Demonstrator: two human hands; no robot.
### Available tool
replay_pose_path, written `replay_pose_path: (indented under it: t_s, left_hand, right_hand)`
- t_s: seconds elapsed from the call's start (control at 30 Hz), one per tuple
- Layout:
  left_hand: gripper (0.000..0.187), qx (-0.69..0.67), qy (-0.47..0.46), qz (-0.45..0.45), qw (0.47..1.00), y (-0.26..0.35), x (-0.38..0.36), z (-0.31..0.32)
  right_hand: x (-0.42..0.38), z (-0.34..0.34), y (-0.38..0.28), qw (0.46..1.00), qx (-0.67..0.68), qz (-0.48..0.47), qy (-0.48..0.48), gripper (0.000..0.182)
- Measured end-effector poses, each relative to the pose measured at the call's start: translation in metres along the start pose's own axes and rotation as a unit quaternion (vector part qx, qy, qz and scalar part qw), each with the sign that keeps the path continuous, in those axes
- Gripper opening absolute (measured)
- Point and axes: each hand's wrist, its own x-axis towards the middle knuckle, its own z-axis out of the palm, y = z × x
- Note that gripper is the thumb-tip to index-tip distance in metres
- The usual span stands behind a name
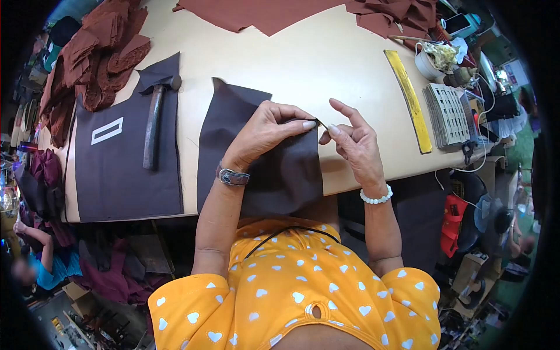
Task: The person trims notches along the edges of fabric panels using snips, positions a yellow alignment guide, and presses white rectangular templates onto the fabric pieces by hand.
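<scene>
My left hand pinches the upper right corner of a dark brown sheet of material, lifting it off the table. Close beside that corner is my right hand, thumb and a finger pressed together and the index finger raised. A small, thin, dark sliver runs between the fingertips of both hands; its kind is too small to tell. To the left, a hammer lies on another dark brown piece, next to a white rectangular frame.
Reddish-brown cut pieces are heaped at the table's left, with more reddish-brown material along the far side. A yellow ruler lies on the right, near a slotted grey stack and a white pot. Another person is at lower left.
</scene>
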Motion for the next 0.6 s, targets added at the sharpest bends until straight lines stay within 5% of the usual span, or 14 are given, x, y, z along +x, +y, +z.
replay_pose_path:
  t_s: [0.6]
  left_hand:
    - [0.016,0.016,0.004,0.0,1.0,-0.0003,0.0,-0.0006]
  right_hand:
    - [0.0007,0.0001,0.0059,1.0,0.021,-0.002,-0.002,0.05]
